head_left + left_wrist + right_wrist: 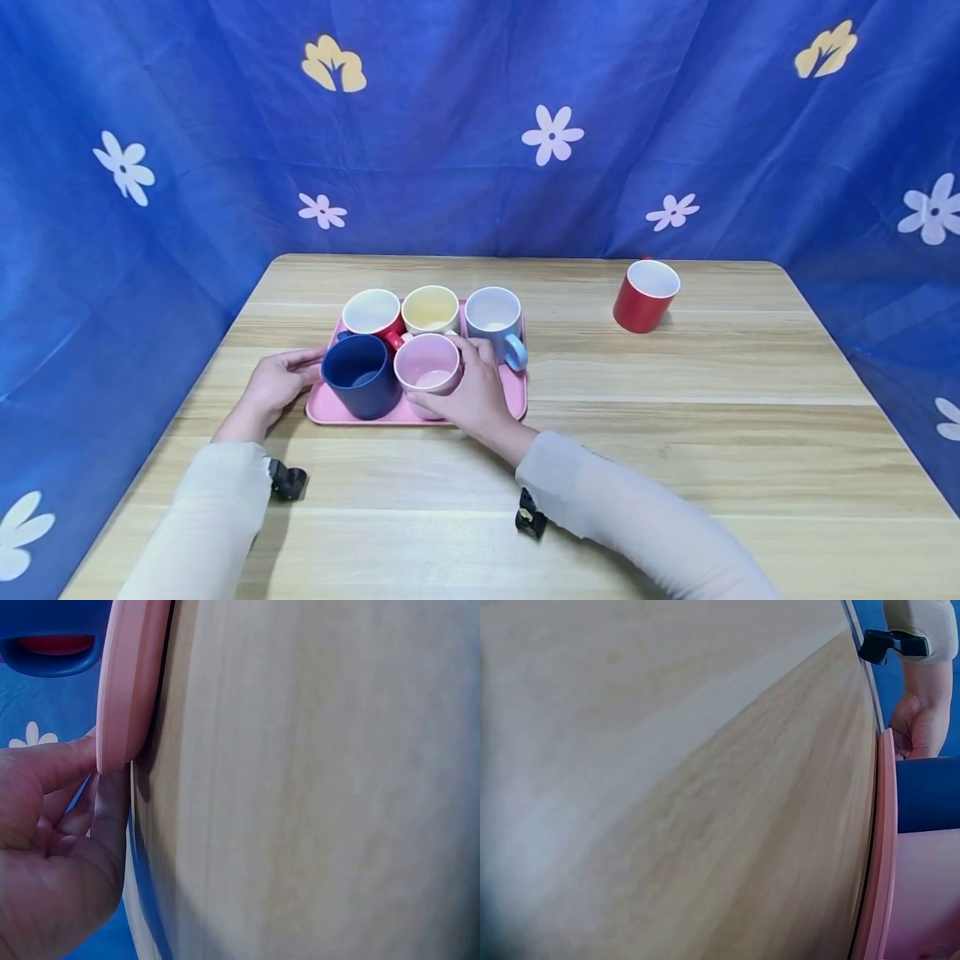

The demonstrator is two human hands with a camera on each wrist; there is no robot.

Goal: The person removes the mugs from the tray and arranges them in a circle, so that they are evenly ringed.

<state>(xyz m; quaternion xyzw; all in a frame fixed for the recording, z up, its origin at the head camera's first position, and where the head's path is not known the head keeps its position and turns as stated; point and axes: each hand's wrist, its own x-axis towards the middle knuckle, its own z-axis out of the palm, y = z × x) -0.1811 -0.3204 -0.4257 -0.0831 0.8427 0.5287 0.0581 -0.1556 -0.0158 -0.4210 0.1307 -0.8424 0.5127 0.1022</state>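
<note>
A pink tray (412,419) bears several mugs. My left hand (277,385) is at its left end; in the left wrist view the thumb and fingers pinch the tray's rim (120,742). Beside that hand stands a dark blue mug (367,392), its handle towards the back left. My right hand (476,396) grips a pink mug (426,362) at the tray's front, thumb on the near side and fingers round the right. Behind are a red mug with a white inside (372,312), a cream mug (431,310) and a light blue mug (492,317).
Another red mug (643,304) stands apart on the wooden table (712,433), towards the back right. A blue curtain (465,183) with flower prints hangs behind and at both sides. Black wrist cameras are strapped at both sleeves (213,500).
</note>
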